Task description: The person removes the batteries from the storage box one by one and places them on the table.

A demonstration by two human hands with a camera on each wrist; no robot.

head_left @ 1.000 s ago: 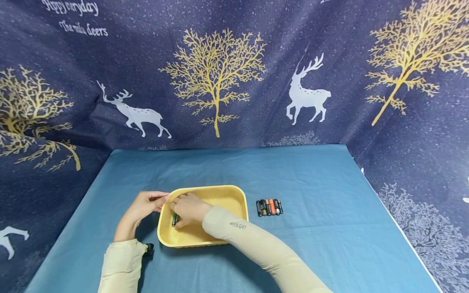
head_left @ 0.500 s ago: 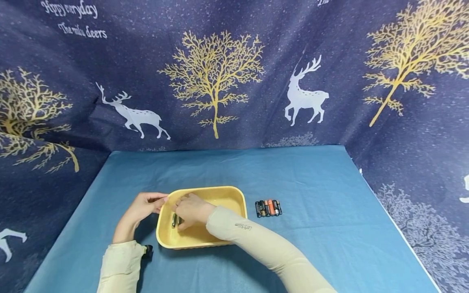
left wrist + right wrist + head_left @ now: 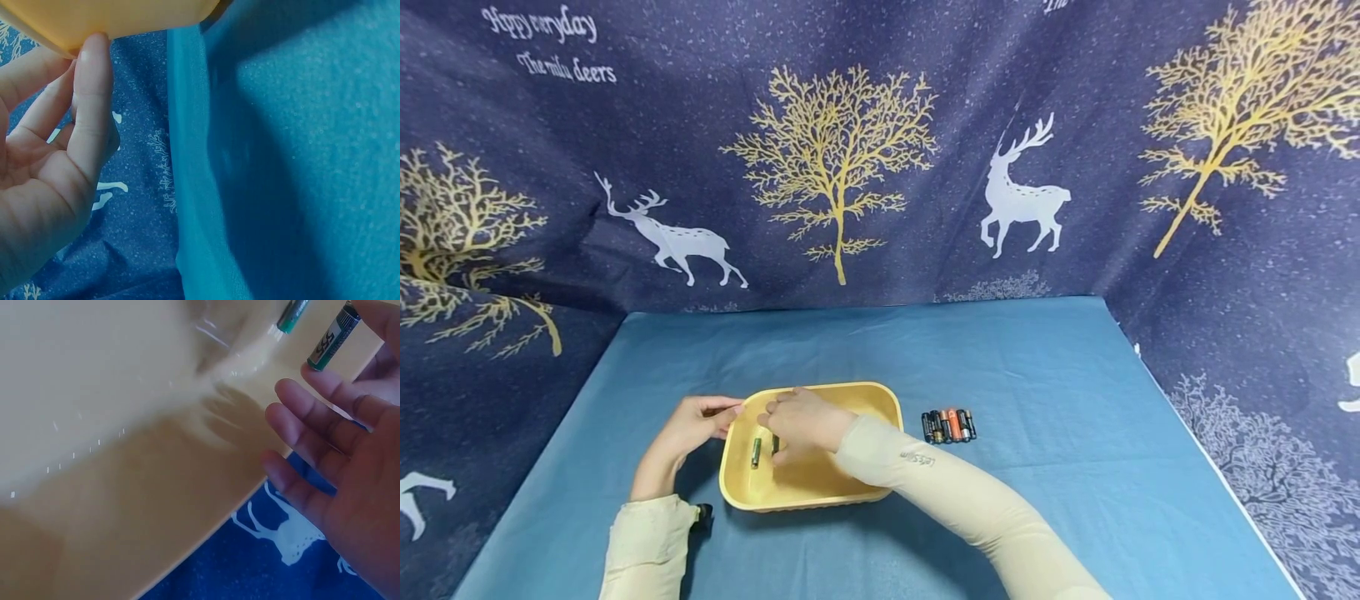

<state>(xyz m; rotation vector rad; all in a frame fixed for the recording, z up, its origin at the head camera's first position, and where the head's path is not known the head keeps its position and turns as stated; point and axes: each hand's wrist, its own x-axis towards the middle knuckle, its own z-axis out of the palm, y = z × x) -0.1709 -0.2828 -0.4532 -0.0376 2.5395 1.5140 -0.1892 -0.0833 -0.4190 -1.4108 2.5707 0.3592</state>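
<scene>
My left hand [image 3: 695, 427] pinches the far left rim of a yellow plastic basin [image 3: 891, 404]; in the left wrist view, thumb and fingers meet at the basin's edge [image 3: 137, 15]. Inside the basin is my right hand [image 3: 808, 421]. Its thumb and index finger pinch a green and black AAA-looking battery [image 3: 334, 336] by its two ends, in the right wrist view, while the other fingers stay extended. Another green battery [image 3: 756, 452] lies on the basin floor near the left wall, apart from the held one.
Right of the basin, several batteries [image 3: 947, 426] lie side by side in a row, mostly black with an orange one among them. A blue cloth [image 3: 1037, 517] covers the table. Behind hangs a dark patterned curtain [image 3: 910, 250] with deer and trees.
My right hand has shifted right inside the basin with its battery, widening the gap to the battery by the left wall. The left hand keeps its hold on the rim.
</scene>
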